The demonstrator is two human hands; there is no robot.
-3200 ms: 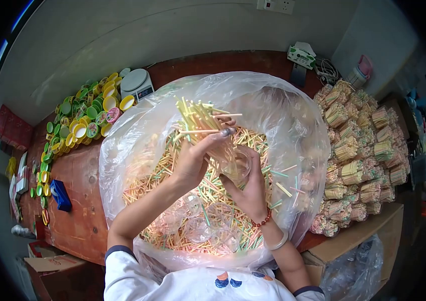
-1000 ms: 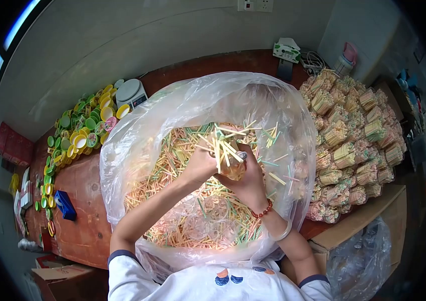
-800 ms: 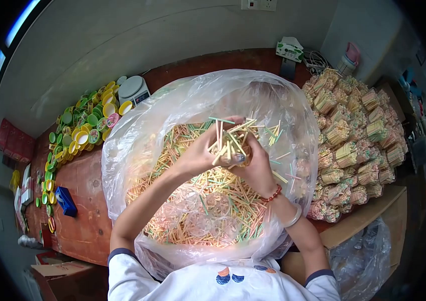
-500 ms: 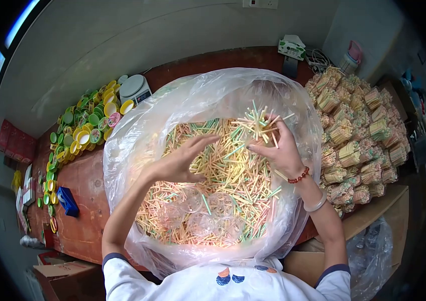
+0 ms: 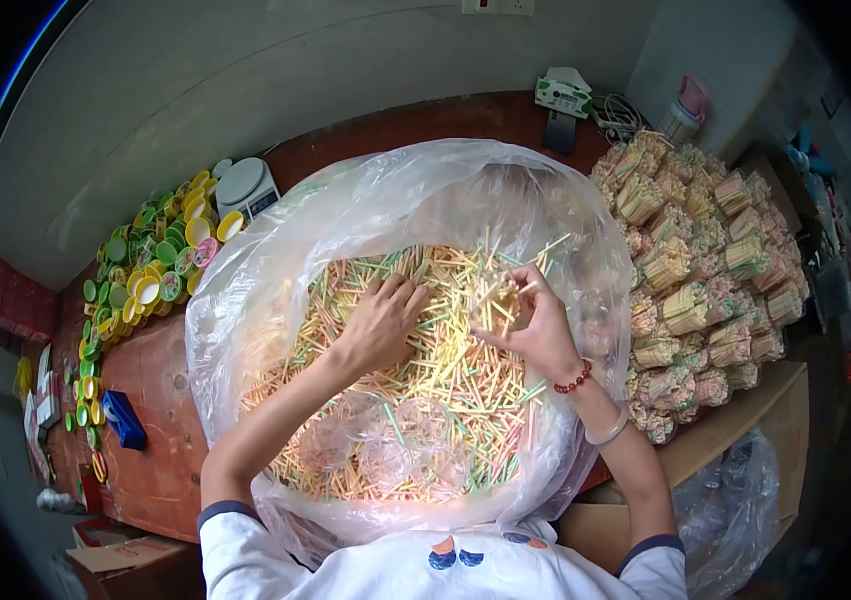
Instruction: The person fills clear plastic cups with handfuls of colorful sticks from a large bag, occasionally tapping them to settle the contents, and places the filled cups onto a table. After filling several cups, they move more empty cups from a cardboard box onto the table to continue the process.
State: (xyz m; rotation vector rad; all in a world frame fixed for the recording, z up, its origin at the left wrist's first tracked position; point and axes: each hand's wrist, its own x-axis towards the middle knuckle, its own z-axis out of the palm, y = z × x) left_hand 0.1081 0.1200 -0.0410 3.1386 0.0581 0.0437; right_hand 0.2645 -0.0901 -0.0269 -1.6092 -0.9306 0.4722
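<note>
A large clear plastic bag (image 5: 235, 300) lies open, full of short pastel sticks (image 5: 465, 400). My left hand (image 5: 382, 322) is on the sticks at the upper middle, its fingertips sunk among them, so what they grip is hidden. At the right side of the bag my right hand (image 5: 535, 325) is closed around a clear cup (image 5: 497, 298) with sticks poking out at several angles. Several clear empty-looking cups (image 5: 385, 460) rest on the sticks near the bag's front.
Filled stick bundles (image 5: 690, 305) are piled at the right. Yellow and green lids (image 5: 145, 290) and a scale (image 5: 242, 185) lie at the left, with a blue holder (image 5: 123, 418) nearer. A tissue box (image 5: 563, 95) stands at the back; a cardboard box (image 5: 780, 440) is at lower right.
My left hand has come down from above the sticks and its fingers have gone in among them. My right hand and its cup have lowered slightly. The whole view has shifted a little.
</note>
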